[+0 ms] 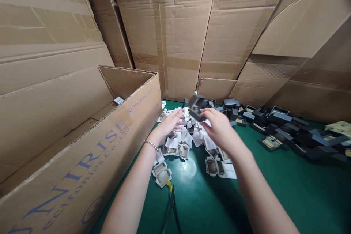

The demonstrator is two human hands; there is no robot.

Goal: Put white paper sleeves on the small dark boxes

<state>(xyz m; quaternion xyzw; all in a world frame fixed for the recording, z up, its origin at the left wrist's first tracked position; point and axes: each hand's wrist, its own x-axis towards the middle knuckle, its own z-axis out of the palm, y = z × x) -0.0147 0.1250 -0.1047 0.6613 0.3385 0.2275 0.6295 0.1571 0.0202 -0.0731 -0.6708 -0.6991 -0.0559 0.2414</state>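
My right hand [215,121] pinches a black box [196,112] between thumb and fingers at its near right edge; the box is blurred and tilted, raised above the far part of the white heap [186,140], and the edge hold probably leaves most of it exposed to my other hand. My left hand [172,121] lies out across the heap, fingers extended and a little apart; I see nothing caught between them, though I cannot tell whether the fingertips touch the white pieces beneath.

The heap sits between my forearms, likely so that either hand reaches it with little travel; a small white carton [161,174] gapes open at its near left edge, just beside a yellow-tagged cable [171,204]. More black boxes [296,133] spread over the green table [276,193] to my right, several open with pale insides showing; lying off to that side, they seem kept apart from the white pieces. The big cardboard box [142,117] stands close along my left, open upward, perhaps for easy reach; a small pale-topped item [119,100] lies inside, near its far end.
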